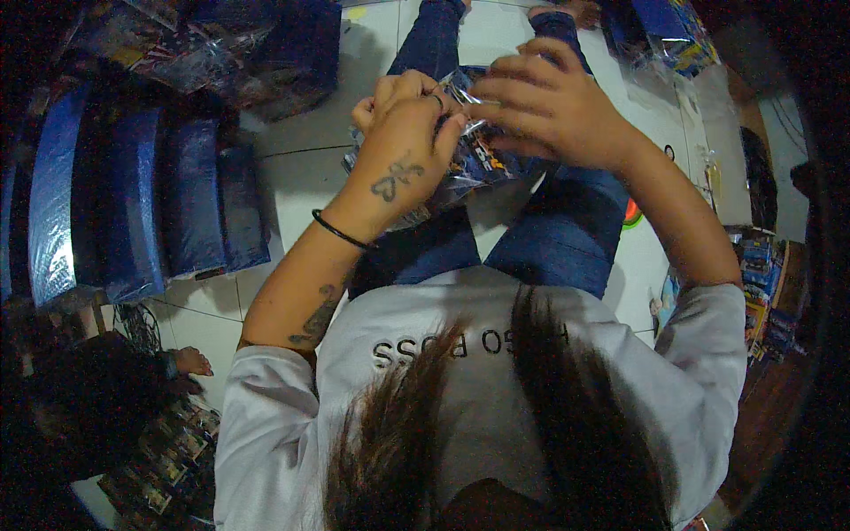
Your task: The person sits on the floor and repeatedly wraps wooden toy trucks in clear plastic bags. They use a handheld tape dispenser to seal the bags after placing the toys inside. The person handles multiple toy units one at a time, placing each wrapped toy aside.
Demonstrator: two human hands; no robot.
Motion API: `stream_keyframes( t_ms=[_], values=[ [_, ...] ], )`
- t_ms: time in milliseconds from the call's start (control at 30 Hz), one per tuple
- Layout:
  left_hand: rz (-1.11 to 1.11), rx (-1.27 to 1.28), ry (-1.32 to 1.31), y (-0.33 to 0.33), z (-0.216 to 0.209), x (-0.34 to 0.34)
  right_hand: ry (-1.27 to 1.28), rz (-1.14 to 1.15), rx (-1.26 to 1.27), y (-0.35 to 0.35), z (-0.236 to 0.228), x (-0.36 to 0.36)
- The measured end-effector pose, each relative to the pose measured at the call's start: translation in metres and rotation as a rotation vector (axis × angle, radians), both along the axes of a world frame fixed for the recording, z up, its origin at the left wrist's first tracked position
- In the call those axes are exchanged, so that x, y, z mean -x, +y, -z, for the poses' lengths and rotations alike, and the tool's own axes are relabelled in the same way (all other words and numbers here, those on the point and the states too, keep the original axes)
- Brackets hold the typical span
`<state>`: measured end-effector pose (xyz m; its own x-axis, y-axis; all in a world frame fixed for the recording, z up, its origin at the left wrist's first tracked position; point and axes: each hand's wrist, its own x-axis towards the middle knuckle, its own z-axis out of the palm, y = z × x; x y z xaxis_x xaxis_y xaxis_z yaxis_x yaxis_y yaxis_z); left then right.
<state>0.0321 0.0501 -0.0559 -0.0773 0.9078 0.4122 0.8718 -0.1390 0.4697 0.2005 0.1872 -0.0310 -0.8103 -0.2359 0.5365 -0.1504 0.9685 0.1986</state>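
A dark, printed pack (482,168) in clear, crinkly plastic is sitting over the thighs of the blue jeans (567,230), btwn the knees & partly hidden by both hands. L hand (409,133) is pinching the pack's film, thumb & fingers tog., above the L leg of the jeans. R hand (549,102) is hovering palm-down above the R leg of the jeans, fingers slightly apart & a bit blurred, tips close to the L thumb; can't tell if they're gripping film too. A thin black band (343,232) is circling the L wrist, over the jeans' L hip.

White shirt (469,372) w/ dark lettering is covering the torso, nr side of the jeans. Pale tiled floor (310,181) is showing L & R of the jeans. A red-&-green thing (632,212) is lying just R of them. Blue plastic-wrapped bundles (197,195) are standing in a row well L of the jeans; a dim heap of clear-wrapped stuff (195,53) is lying beyond, far L. Someone else's hand or foot (190,361), too dim to tell which, is resting nr-L of the jeans. Printed pkgs (761,292) are sitting well R of the jeans; more blue pkgs (668,31) are standing far R.
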Motion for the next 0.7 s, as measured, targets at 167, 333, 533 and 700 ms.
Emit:
stream_keyframes(
  t_ms=[167,333,533,700],
  values=[
    [0.024,0.178,-0.213,0.012,-0.002,0.008,-0.053,0.076,-0.185,-0.004,0.013,0.003],
    [-0.093,-0.061,0.315,-0.004,-0.006,-0.009,-0.247,0.038,-0.148,0.005,0.003,0.018],
    [-0.09,-0.012,0.409,-0.032,-0.008,-0.005,-0.395,-0.004,0.11,0.007,-0.008,0.019],
    [-0.107,-0.107,0.215,-0.038,0.002,-0.004,-0.212,0.088,0.281,0.021,-0.021,-0.001]
  ],
)
